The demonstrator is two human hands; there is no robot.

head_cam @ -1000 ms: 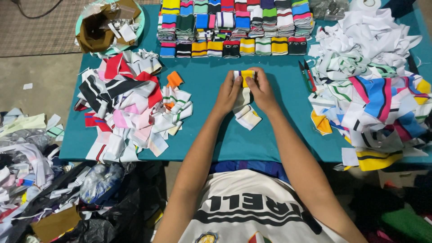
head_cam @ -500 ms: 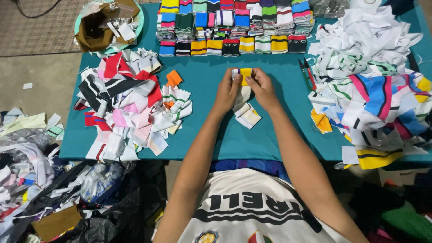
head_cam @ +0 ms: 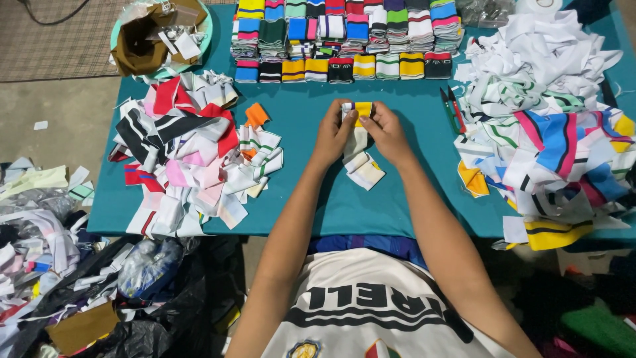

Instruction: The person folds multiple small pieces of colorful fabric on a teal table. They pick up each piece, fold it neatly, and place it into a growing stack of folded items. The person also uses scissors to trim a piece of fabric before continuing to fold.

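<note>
**A:** Head view: what are the 2 hands doing at the middle of the teal table (head_cam: 318,212)?

**B:** The left hand (head_cam: 331,136) and right hand (head_cam: 387,132) both pinch the top of a white knit strip with a yellow band (head_cam: 358,142), fingers closed on it. Its lower end lies folded on the cloth, so the pinch probably keeps the edges lined up.

**A:** Any containers?

**B:** 1 round teal basin (head_cam: 202,33) at the far left corner, holding brown fabric and paper tags. Folded striped pieces (head_cam: 344,36) are stacked in rows at the back, while loose strips lie heaped left (head_cam: 189,149) and right (head_cam: 550,126).
</note>
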